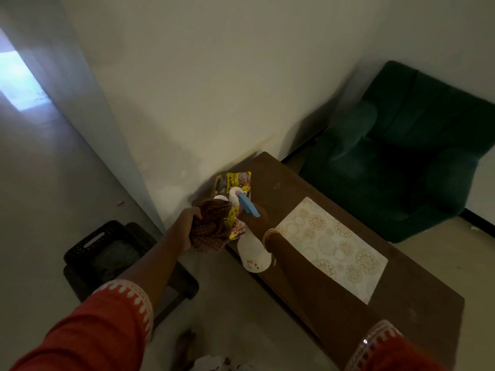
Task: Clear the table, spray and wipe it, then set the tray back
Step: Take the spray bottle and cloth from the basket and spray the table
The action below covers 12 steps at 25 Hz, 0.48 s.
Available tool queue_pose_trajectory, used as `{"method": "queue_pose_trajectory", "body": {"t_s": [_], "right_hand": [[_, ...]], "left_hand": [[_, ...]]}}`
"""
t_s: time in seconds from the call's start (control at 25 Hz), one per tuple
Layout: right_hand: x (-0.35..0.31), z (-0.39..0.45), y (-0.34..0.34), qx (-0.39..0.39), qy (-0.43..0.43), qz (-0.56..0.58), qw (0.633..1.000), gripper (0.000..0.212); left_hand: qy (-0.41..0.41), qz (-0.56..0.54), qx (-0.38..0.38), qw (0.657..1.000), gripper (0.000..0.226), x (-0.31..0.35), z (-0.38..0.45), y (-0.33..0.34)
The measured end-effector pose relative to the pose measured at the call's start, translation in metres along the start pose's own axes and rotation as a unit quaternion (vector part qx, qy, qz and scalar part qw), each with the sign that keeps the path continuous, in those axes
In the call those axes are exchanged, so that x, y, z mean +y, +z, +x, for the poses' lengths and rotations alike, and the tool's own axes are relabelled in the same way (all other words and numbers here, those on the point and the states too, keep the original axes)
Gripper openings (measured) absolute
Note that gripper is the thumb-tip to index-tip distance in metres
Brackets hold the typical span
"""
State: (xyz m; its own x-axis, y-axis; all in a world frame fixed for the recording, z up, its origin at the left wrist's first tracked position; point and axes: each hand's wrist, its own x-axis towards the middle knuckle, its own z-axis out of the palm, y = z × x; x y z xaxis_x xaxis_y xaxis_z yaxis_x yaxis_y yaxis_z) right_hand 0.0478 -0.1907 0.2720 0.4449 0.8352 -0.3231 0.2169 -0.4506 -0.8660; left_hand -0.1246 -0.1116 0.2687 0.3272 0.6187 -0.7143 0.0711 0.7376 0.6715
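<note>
A brown wooden table (334, 298) runs from the wall toward me. My left hand (188, 223) grips a brown checked cloth (214, 226) over the table's near-left corner. A white spray bottle (253, 254) with a blue trigger head (249, 207) hangs over the table's left edge, held in my right hand (254, 218). Behind both hands, at the table's far-left end, stands a tray (218, 180) holding yellow snack packets (239, 179) and white cups (235, 194), mostly hidden by the cloth. A white placemat with gold circles (332, 247) lies flat in the middle of the table.
A dark green armchair (401, 151) stands against the wall beyond the table's right side. A black plastic crate (107, 250) sits on a low stool on the floor to the left. A white wall corner rises just behind the tray. Pale floor spreads left.
</note>
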Motion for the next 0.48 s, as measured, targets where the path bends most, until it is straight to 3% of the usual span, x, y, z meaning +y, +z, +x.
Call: {"method": "queue_pose_trajectory", "body": {"t_s": [0.12, 0.36, 0.48], "right_hand": [[0.001, 0.009, 0.047, -0.02, 0.018, 0.027, 0.999, 0.006], [-0.01, 0.028, 0.184, -0.014, 0.07, 0.051, 0.996, 0.026], [-0.02, 0.041, 0.247, -0.016, 0.052, 0.06, 0.997, 0.026]], "left_hand": [[-0.012, 0.008, 0.023, 1.0, 0.048, -0.018, 0.011, -0.05], [-0.069, 0.051, 0.092, 0.992, 0.056, -0.022, 0.039, -0.179], [-0.073, 0.063, 0.109, 0.989, 0.054, -0.015, 0.049, -0.239]]}}
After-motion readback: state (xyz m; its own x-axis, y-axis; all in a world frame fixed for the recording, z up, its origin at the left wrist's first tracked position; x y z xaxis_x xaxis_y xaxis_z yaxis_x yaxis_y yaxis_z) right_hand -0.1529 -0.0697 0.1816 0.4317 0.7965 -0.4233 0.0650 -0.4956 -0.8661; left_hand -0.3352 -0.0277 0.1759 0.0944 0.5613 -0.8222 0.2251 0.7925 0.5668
